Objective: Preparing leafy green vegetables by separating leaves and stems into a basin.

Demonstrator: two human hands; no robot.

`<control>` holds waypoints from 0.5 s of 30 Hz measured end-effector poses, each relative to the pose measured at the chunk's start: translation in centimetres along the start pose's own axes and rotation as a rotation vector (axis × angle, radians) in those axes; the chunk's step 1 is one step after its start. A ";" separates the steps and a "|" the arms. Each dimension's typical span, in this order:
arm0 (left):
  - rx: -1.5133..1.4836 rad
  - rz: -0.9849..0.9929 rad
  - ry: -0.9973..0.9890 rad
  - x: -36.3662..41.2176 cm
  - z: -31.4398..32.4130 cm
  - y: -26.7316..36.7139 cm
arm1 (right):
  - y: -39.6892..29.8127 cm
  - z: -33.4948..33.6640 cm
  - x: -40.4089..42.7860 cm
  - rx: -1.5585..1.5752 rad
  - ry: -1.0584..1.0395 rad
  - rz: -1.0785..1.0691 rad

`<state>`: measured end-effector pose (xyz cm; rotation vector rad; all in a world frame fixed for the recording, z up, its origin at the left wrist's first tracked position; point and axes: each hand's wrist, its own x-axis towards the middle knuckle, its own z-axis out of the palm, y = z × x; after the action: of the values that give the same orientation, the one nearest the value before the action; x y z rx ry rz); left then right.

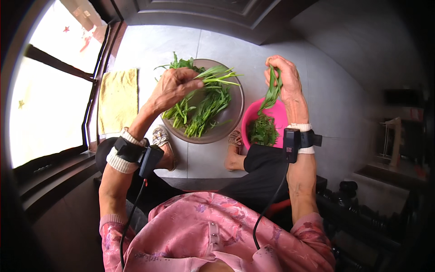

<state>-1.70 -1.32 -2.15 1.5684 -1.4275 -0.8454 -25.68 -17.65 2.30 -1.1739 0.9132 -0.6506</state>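
Observation:
My left hand (180, 85) grips a small bunch of leafy green stems (221, 80) over a wide round basin (238, 105) on the floor. Their pale cut ends point to the right. Inside the basin lie more bundled leafy greens (212, 108). To the right, my right hand (285, 76) is closed around some long green leaves (272, 93), which hang down over a pink plastic bowl (247, 119). Loose leaves and short pieces of greens (264, 131) lie in that bowl. Parts of the greens in each hand are hidden by the fingers.
A yellow cloth (118, 101) lies on the tiled floor at the left, beside a glazed door frame (98, 81). My feet in patterned shoes (160, 136) stand near the basin. A dark panelled door (204, 13) is at the top. Dark objects (360, 207) stand at the lower right.

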 end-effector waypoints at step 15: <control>-0.095 -0.158 -0.168 0.1 2.8 0.1 | 1.0 -8.4 -1.5 -0.060 0.052 0.055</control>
<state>-4.21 -1.84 -3.19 1.5835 -1.3697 -1.1455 -33.76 -20.16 0.79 -1.1856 1.0112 -0.6156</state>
